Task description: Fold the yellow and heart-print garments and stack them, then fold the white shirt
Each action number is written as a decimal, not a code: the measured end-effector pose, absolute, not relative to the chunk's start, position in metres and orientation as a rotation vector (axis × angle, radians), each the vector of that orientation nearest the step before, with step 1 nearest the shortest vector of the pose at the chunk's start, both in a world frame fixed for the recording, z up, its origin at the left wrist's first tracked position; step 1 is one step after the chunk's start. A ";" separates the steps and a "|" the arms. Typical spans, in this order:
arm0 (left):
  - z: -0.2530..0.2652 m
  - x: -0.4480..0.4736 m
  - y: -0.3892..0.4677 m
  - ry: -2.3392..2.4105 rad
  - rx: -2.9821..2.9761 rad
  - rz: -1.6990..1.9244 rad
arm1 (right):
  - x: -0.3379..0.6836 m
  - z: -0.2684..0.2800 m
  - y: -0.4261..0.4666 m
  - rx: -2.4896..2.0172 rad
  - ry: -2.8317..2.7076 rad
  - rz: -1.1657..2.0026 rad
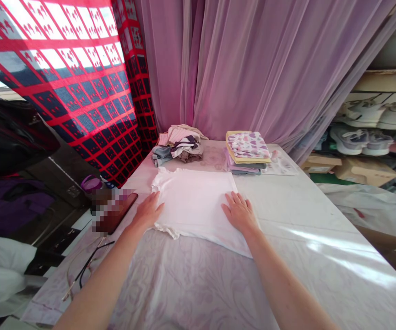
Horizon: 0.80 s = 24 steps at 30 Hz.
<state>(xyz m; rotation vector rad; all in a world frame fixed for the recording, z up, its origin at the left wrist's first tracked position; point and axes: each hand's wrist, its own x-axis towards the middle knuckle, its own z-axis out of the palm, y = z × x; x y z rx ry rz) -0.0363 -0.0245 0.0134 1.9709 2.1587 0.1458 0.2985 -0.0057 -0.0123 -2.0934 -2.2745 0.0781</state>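
A white garment (194, 197) lies spread flat on the cloth-covered table (321, 247). My left hand (149, 211) rests palm down on its left edge, fingers together and flat. On the garment's right part my right hand (239, 211) presses flat with the fingers slightly spread. Neither hand grips anything.
A loose heap of unfolded clothes (177, 146) sits at the table's far side, next to a neat folded stack (247, 151). A phone (117, 213), glasses (84, 270) and a purple-lidded container (91, 184) lie at the left edge. Shelves with shoes (362, 128) stand to the right.
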 end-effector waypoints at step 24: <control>0.026 -0.120 -0.010 2.151 1.664 0.046 | 0.299 -0.011 -0.007 -2.100 -2.249 0.055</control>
